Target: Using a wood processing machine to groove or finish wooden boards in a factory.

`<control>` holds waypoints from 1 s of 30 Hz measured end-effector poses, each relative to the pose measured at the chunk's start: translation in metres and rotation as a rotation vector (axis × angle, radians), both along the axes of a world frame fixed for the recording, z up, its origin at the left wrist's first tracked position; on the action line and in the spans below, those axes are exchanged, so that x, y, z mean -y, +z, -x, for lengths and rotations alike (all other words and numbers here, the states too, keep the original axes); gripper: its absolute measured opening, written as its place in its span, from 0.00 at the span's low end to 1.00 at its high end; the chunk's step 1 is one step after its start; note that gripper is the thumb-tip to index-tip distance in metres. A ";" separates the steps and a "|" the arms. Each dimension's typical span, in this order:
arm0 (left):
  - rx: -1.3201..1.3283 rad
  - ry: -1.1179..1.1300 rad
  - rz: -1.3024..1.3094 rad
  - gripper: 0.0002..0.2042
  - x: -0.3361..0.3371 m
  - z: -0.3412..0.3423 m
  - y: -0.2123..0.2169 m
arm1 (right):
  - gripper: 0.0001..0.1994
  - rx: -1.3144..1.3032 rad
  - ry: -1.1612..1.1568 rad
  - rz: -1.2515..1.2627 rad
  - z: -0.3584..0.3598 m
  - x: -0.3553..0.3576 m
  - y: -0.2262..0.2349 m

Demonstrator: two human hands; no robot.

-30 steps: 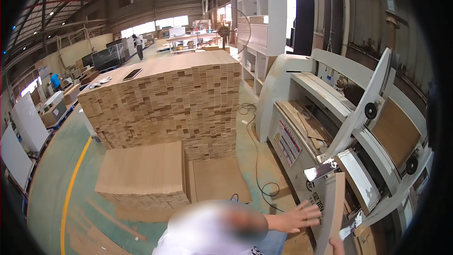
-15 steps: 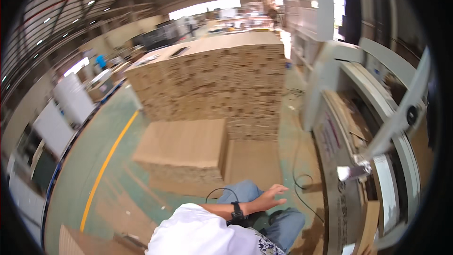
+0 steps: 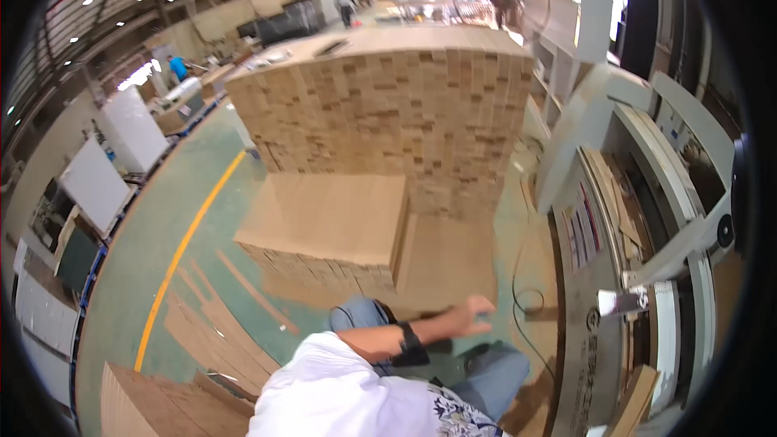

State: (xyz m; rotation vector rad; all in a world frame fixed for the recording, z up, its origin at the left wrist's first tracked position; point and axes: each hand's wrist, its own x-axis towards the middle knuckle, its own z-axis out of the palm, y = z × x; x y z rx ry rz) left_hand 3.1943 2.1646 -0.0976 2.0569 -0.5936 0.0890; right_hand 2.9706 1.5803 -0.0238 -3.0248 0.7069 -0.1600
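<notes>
Seen from above: white shirt, blue trousers, one bare forearm with a black wristband [image 3: 409,337] stretched out over the floor toward the grey machine [image 3: 603,218]. Which arm it is cannot be told for certain; reads as the left hand [image 3: 472,316], fingers loosely curled and slightly blurred, holding nothing, hovering in the air. Right hand not visible.

Nearest to that hand: a flat brown cardboard sheet [image 3: 449,263] lying on the green floor [image 3: 162,235], just beyond the fingertips and apart from them. Left of that sheet, touching it, a low stack of cardboard sheets [image 3: 328,218]. Behind the low stack, a tall pallet-sized block of stacked cardboard [image 3: 388,113], rising well above it. Right of the flat sheet, a black cable [image 3: 522,299] looped on the floor, just beside the grey machine. In the machine's slot, more brown sheets [image 3: 611,186] lying tilted.

Left of the low stack, a yellow line [image 3: 186,251] painted across the floor, with loose cardboard strips [image 3: 214,324] scattered between line and stack.
</notes>
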 end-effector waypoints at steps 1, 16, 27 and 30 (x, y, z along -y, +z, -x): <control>0.074 -0.012 -0.027 0.20 -0.026 -0.006 -0.007 | 0.43 0.007 0.188 0.015 0.001 0.006 -0.006; -0.356 0.417 0.067 0.23 -0.172 0.039 -0.037 | 0.50 -0.050 -0.422 -0.123 -0.022 -0.030 -0.006; -0.411 0.828 -0.544 0.25 -0.367 -0.107 -0.090 | 0.37 0.233 0.084 -1.187 -0.124 -0.228 0.018; -0.486 0.904 -0.636 0.27 -0.384 -0.132 -0.115 | 0.31 0.145 0.061 -1.350 -0.205 -0.309 -0.001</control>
